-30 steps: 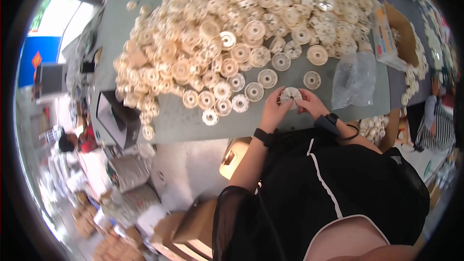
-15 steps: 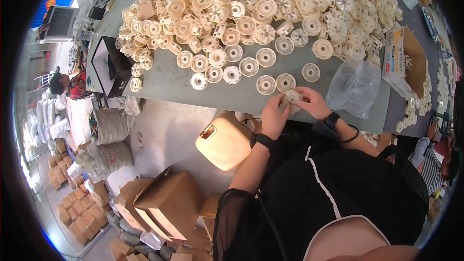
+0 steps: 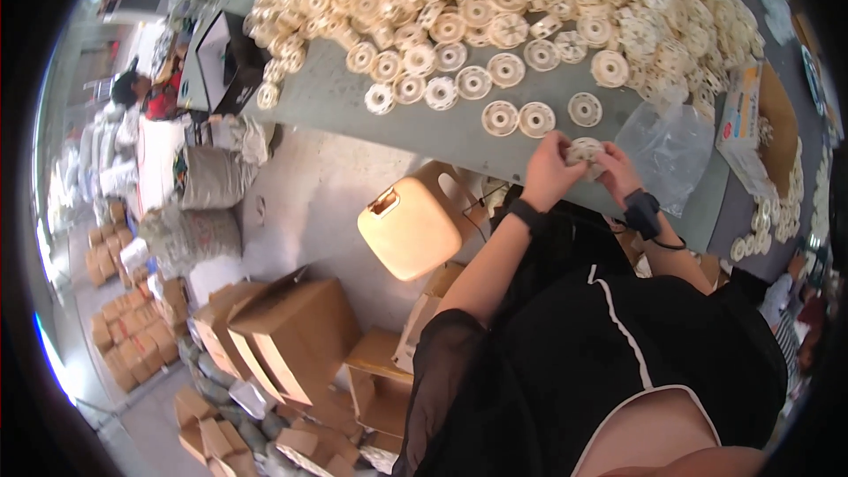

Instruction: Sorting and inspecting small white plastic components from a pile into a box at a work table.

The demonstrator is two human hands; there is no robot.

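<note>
At the near edge of the grey-green table [image 3: 459, 146], both hands meet over one cream plastic disc [image 3: 585, 152]. The left hand [image 3: 549, 170] closes on its left rim and the right hand [image 3: 618, 173] on its right, so the disc is pinched between them just above the table edge, close to the body. Judging by this, the step in hand is working on or checking a single disc with the fingers; the next move seems to call for a steady turn of the piece without losing the pinch. Just beyond the hands lie three loose discs [image 3: 537, 118] in a row, and a clear plastic bag [image 3: 670, 152] sits to the right. Farther off, a large heap of discs [image 3: 530, 0] covers the table, with a small carton [image 3: 751, 124] at the right edge.
</note>
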